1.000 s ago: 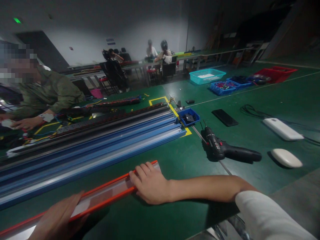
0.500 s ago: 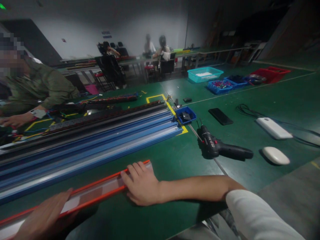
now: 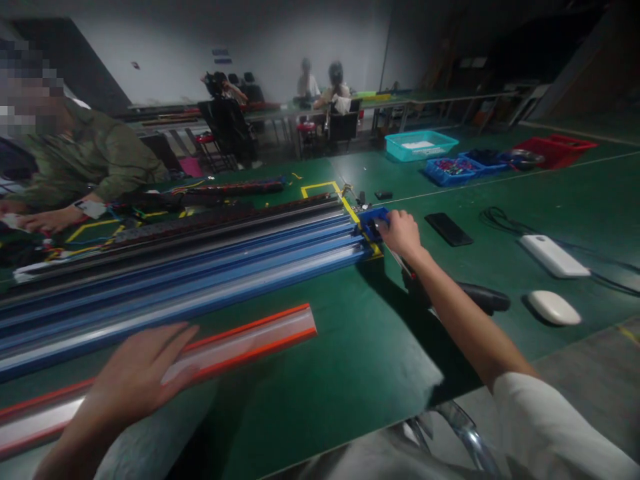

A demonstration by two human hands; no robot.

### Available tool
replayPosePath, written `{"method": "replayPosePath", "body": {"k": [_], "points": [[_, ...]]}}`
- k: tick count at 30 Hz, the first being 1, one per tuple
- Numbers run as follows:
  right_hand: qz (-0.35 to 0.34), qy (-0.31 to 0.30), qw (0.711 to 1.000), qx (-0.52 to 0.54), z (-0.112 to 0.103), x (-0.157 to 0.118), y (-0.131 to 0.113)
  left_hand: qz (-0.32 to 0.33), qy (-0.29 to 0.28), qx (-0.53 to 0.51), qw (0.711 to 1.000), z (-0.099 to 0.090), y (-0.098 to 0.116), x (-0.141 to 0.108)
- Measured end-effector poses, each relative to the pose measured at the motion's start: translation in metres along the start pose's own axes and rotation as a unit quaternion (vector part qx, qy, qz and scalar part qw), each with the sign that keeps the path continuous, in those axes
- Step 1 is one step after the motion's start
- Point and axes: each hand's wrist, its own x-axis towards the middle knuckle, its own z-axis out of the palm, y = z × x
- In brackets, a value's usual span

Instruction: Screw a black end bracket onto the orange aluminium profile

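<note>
My left hand [image 3: 140,370] lies flat, fingers spread, on a long red-edged rail with a pale middle strip [image 3: 250,340] that runs along the near side of the green table. My right hand [image 3: 400,233] reaches far forward into a small blue parts bin [image 3: 371,220] at the end of the blue aluminium rails [image 3: 200,280]. The fingers curl over the bin; whether they pinch anything is hidden. My forearm crosses above a black cordless screwdriver [image 3: 480,297], which shows only partly.
A black phone [image 3: 449,229], a white power bank [image 3: 555,256] with cable and a white mouse [image 3: 554,307] lie to the right. Teal, blue and red bins [image 3: 421,145] stand at the back. A person in a green jacket [image 3: 85,167] works at the left; others sit far behind.
My right hand has left the red rail's end and moved forward to the small blue bin. My left hand has slid further onto the rail, which now lies released on its right end.
</note>
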Motion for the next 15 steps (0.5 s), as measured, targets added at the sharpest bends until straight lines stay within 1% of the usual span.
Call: {"method": "replayPosePath", "body": {"k": [1, 3, 4, 6, 7, 8, 10, 13, 15], "points": [[0.010, -0.009, 1.000, -0.013, 0.004, 0.008, 0.005, 0.059, 0.012, 0.041, 0.997, 0.000, 0.014, 0.021], [0.028, -0.024, 0.999, -0.036, 0.011, 0.017, 0.008, 0.132, 0.013, 0.055, 0.990, 0.002, 0.046, 0.066], [0.034, -0.032, 0.998, -0.045, 0.014, 0.020, 0.007, 0.160, 0.012, 0.046, 0.986, 0.004, 0.064, 0.088], [0.043, -0.044, 0.996, -0.061, 0.018, 0.026, 0.005, 0.185, -0.016, 0.010, 0.982, 0.010, 0.096, 0.126], [0.046, -0.048, 0.995, -0.069, 0.019, 0.029, 0.004, 0.180, -0.038, -0.020, 0.983, 0.013, 0.109, 0.141], [0.046, -0.051, 0.995, -0.077, 0.020, 0.031, 0.003, 0.157, -0.066, -0.050, 0.984, 0.018, 0.121, 0.154], [0.042, -0.057, 0.993, -0.093, 0.021, 0.035, 0.002, 0.116, -0.125, -0.096, 0.981, 0.027, 0.138, 0.169], [0.026, -0.062, 0.991, -0.114, 0.021, 0.036, 0.001, 0.072, -0.199, -0.133, 0.968, 0.042, 0.150, 0.176], [0.011, -0.058, 0.990, -0.125, 0.022, 0.034, -0.001, 0.045, -0.226, -0.164, 0.959, 0.051, 0.152, 0.175]]}}
